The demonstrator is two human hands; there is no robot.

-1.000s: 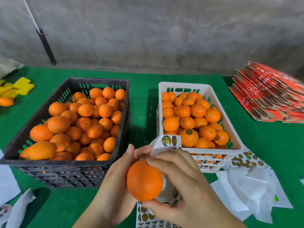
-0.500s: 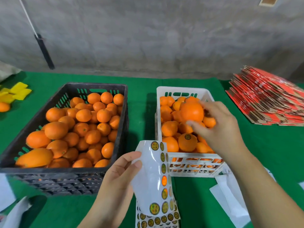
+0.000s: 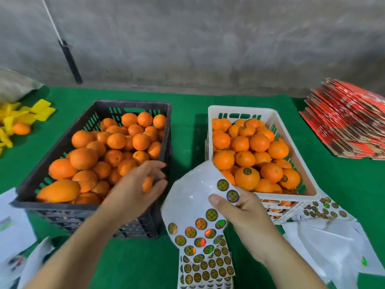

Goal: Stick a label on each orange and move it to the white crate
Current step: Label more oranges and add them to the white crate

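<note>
Two hands at work: the left hand [image 3: 135, 184], fingers spread, reaches over oranges in the black crate [image 3: 133, 107]; the right hand [image 3: 243, 213] pinches a label sheet [image 3: 193, 197] beside the white crate [image 3: 279, 122]

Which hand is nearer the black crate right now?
Left. The left hand reaches over the black crate at its near right corner, fingers spread above the oranges. The right hand holds the label sheet beside it.

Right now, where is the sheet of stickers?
In the head view, the sticker sheet is low and centre, held by the right hand, between the black crate and the white crate.
</note>
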